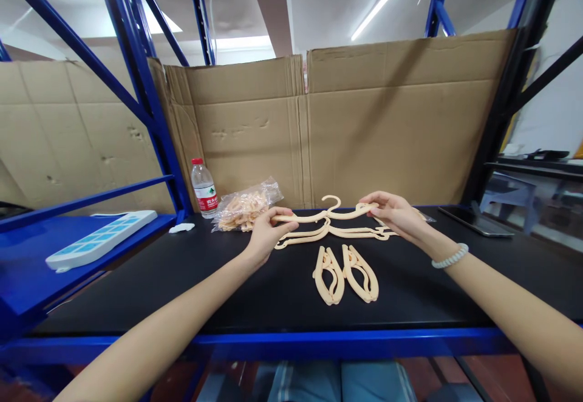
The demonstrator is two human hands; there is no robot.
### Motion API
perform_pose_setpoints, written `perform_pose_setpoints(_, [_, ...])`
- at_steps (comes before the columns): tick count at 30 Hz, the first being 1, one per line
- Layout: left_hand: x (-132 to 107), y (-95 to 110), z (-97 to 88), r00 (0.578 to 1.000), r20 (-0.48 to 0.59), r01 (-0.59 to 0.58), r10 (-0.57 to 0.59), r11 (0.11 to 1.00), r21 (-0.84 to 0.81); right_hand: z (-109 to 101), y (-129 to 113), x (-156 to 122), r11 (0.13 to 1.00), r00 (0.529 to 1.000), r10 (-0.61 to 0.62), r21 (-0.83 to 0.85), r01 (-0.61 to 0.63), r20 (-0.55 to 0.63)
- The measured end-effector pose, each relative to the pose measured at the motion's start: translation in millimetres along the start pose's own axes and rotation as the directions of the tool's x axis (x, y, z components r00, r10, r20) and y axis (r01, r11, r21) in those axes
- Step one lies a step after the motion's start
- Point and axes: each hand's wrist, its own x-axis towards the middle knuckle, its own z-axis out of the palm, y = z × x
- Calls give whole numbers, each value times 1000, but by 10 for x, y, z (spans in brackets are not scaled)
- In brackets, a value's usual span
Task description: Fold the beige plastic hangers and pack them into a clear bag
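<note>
A cream plastic folding hanger [348, 214], spread out with its hook upward, is held between my two hands above the black tabletop. My left hand [268, 232] pinches its left arm end, and my right hand [396, 212] pinches the right end. Beneath and in front of it lies another spread hanger [303, 238], partly covered at its right side. Closer to me, two folded hangers rest side by side: a left one [336, 280] and a right one [370, 280]. Neither hand touches these.
Behind my left hand sit a clear bag of cream plastic pieces [248, 204] and a red-capped water bottle [204, 189]. A white and light-blue tray [102, 239] is at the left. A dark tablet-like device [476, 221] lies at the right. Cardboard sheets [392, 129] wall the back.
</note>
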Motion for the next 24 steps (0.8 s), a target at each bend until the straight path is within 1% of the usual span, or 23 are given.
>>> perform_pose_setpoints(3, [-55, 47, 55, 991, 59, 134, -123, 962, -239, 19, 64, 11, 982, 998, 56, 182, -56, 5])
perform_pose_setpoints(4, [-72, 58, 75, 987, 76, 158, -142, 943, -294, 28, 87, 18, 974, 998, 57, 217, -57, 6])
perform_pose_setpoints(6, [-107, 71, 120, 983, 86, 180, -160, 921, -346, 56, 124, 29, 970, 999, 47, 238, -47, 6])
perform_pose_setpoints(9, [-161, 71, 200, 984, 67, 177, -164, 922, -343, 154, 138, 21, 986, 1000, 12, 164, -7, -27])
perform_pose_setpoints(11, [-198, 64, 255, 982, 75, 187, -172, 921, -341, 279, 111, -17, 990, 998, -4, 139, 12, -59])
perform_pose_setpoints(12, [-218, 60, 279, 980, 85, 197, -178, 919, -342, 360, 85, -47, 988, 998, 1, 153, 8, -58])
perform_pose_setpoints(13, [-236, 57, 301, 978, 96, 207, -185, 916, -344, 447, 54, -84, 984, 999, 14, 179, -7, -35])
perform_pose_setpoints(15, [-270, 51, 331, 975, 109, 219, -193, 913, -344, 621, -17, -168, 974, 996, 38, 221, -54, 76])
perform_pose_setpoints(17, [-294, 48, 347, 978, 99, 208, -185, 914, -347, 758, -81, -243, 972, 981, 37, 219, -80, 192])
perform_pose_setpoints(18, [-301, 49, 351, 980, 91, 197, -176, 916, -350, 803, -102, -271, 976, 976, 30, 205, -75, 216])
perform_pose_setpoints(19, [-305, 51, 354, 983, 84, 185, -165, 916, -355, 832, -115, -291, 981, 977, 20, 186, -61, 213])
perform_pose_setpoints(21, [-309, 61, 359, 987, 83, 158, -137, 917, -365, 851, -116, -306, 989, 988, 8, 143, -31, 156])
perform_pose_setpoints(24, [-309, 81, 366, 991, 106, 112, -79, 928, -355, 840, -93, -301, 995, 997, 10, 96, -18, 78])
